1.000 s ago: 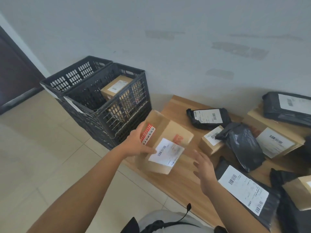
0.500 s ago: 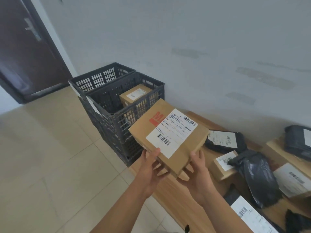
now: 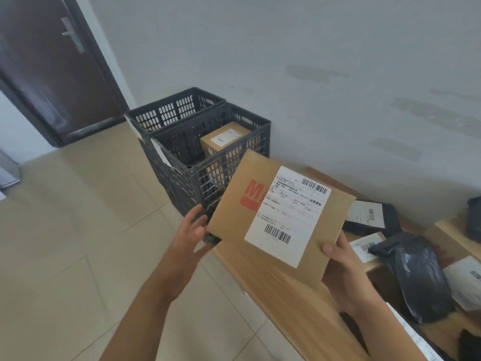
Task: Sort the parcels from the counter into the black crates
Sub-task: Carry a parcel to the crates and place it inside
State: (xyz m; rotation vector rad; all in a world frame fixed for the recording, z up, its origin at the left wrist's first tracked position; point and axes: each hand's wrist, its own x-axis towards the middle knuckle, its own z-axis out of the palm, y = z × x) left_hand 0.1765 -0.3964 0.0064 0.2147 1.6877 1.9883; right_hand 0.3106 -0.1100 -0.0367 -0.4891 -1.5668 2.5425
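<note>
Tilting its label up, the cardboard box (image 3: 281,217) now rests in the right hand (image 3: 346,272), gripped at one corner above the counter (image 3: 286,303); the left hand (image 3: 190,230) has let go, crate (image 3: 208,175) next.

both forearms are bare, no sleeves in view. the left hand (image 3: 191,231) and right hand (image 3: 346,269) wear nothing.
</note>
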